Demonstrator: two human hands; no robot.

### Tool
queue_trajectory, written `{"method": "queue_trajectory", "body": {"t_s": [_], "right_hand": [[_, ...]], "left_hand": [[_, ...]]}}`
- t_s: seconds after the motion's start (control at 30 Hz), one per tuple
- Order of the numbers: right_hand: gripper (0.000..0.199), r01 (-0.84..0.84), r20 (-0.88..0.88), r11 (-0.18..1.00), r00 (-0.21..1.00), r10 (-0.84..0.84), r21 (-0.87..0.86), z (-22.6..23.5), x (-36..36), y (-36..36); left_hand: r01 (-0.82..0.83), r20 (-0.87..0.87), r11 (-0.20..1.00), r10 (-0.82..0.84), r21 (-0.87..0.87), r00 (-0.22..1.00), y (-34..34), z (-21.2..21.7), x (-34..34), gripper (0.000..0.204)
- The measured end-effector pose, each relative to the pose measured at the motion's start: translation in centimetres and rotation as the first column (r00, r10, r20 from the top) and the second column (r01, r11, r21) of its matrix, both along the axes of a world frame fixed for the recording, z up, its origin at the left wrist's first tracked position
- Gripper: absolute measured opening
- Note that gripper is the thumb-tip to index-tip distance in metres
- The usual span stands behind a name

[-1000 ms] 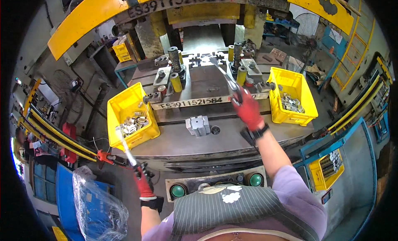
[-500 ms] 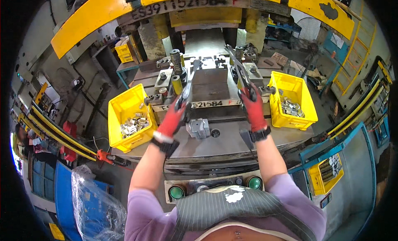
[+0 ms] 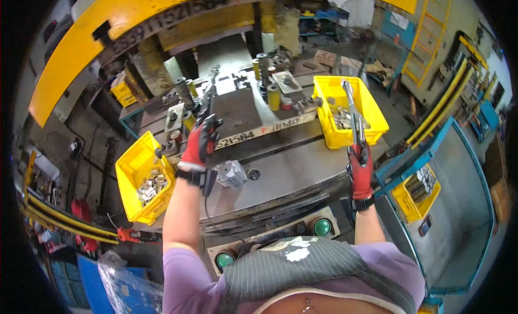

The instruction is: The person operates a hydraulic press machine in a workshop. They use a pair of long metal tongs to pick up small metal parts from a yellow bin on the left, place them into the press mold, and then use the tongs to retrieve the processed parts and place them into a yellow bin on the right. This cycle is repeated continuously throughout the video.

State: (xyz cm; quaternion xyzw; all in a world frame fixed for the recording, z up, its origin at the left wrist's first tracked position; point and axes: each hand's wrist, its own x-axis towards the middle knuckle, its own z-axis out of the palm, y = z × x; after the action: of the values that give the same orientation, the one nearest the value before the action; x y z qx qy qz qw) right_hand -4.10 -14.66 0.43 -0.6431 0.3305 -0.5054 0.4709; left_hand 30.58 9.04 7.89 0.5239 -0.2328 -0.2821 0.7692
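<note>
My left hand, in a red and black glove, is closed around the handles of long metal tongs. Their tips reach forward to the shiny die plate in the press. On the right, my right hand, gloved the same way, grips a second pair of tongs. These point forward over the right yellow bin, which has small metal parts in it. Whether anything sits between either pair's tips I cannot make out. Beside my left wrist, a grey metal block rests on the press table.
Another yellow bin with small metal parts stands at the left. Upright posts with springs flank the die. A control panel with green buttons lies before me. A third yellow bin is at the lower right, near a blue frame.
My view has turned and tilted. My right hand has swung with its tongs from the die to the right yellow bin. The left tongs still reach toward the die.
</note>
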Motion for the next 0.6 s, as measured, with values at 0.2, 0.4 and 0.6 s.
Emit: {"method": "queue_trajectory", "body": {"t_s": [0.2,0.4,0.6], "right_hand": [[0.036,0.178,-0.354,0.984,0.918,-0.177,-0.029,-7.6,-1.3,-4.4],[0.033,0.152,-0.315,0.987,0.936,-0.159,-0.048,-11.8,-1.7,-4.8],[0.039,0.122,-0.299,0.989,0.943,-0.144,-0.088,-12.7,-2.0,-4.8]], "left_hand": [[-0.028,0.038,1.0,0.028,-0.01,0.999,6.6,-0.7,-6.7,0.023],[-0.348,0.153,0.932,0.331,0.101,0.931,14.7,-2.5,-10.4,0.017],[-0.674,0.222,0.71,0.637,0.203,0.738,24.5,-7.1,-11.9,0.029]]}}
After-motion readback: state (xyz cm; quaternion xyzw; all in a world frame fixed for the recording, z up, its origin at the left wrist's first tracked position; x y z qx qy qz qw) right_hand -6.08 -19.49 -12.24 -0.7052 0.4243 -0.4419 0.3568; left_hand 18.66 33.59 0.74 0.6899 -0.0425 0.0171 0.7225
